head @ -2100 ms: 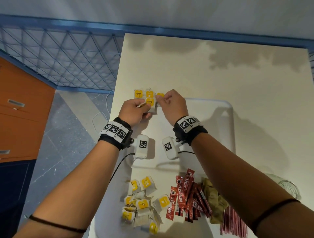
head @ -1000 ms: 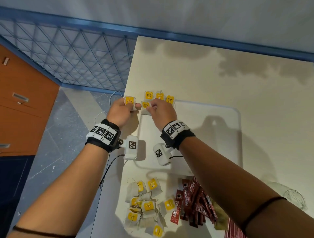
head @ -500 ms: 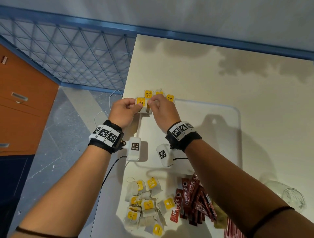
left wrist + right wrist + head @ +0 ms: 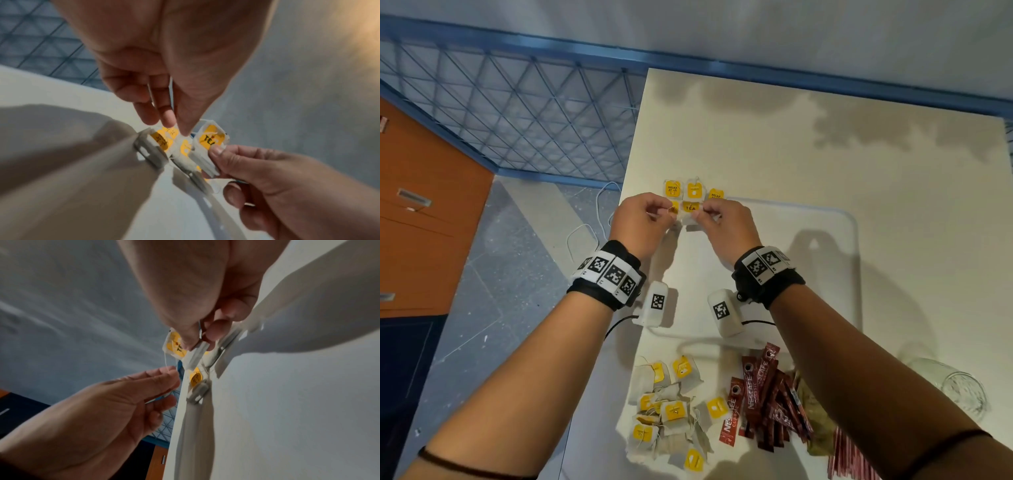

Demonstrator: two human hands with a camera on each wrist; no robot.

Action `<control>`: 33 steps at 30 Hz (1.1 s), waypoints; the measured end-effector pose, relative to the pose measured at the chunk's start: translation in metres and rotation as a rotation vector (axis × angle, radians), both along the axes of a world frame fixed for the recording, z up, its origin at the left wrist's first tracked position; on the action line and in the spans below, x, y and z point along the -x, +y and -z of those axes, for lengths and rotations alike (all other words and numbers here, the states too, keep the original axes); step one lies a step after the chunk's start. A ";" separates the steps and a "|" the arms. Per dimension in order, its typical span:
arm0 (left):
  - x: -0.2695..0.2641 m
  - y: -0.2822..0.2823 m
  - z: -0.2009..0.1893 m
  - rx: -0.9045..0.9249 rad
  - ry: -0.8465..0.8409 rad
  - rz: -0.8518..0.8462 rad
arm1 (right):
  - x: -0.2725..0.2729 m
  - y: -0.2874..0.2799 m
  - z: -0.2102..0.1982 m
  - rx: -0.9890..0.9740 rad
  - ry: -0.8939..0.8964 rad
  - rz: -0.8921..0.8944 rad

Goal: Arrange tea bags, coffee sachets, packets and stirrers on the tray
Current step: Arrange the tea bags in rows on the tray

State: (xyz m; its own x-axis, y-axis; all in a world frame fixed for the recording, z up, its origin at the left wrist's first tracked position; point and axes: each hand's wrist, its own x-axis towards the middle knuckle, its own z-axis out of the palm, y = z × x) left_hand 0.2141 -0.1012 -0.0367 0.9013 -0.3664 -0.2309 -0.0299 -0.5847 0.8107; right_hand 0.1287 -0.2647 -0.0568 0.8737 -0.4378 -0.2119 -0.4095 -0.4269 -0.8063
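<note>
Head view, nearest first: loose tea bags (image 4: pixel 671 407) and coffee sachets (image 4: pixel 760 394) wait at the table's near edge. Farther out, at the tray (image 4: pixel 825 274) far-left corner, the right hand (image 4: pixel 726 226) pinches a tea bag (image 4: pixel 690 207) while the left hand (image 4: pixel 642 222) pinches its string. Laying it flat beside the row (image 4: pixel 693 190) with the string tucked would suit. Half a second earlier, the left hand gripped the bag itself.

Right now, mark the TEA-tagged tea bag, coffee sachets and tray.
TEA-tagged tea bag (image 4: pixel 690 207), head view, its yellow tag.
coffee sachets (image 4: pixel 760 394), head view, middle of the red pile.
tray (image 4: pixel 854 219), head view, far right rim.
</note>
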 end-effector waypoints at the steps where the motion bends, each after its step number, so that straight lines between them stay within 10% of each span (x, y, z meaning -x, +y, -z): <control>1: -0.001 0.000 0.000 -0.066 -0.046 0.012 | -0.001 -0.002 0.001 0.007 0.013 0.012; 9: -0.005 -0.006 0.012 -0.315 -0.154 0.157 | -0.010 0.002 0.005 0.124 0.170 -0.058; 33: 0.008 0.005 -0.003 -0.279 -0.123 0.251 | -0.002 -0.002 -0.014 0.110 0.127 0.023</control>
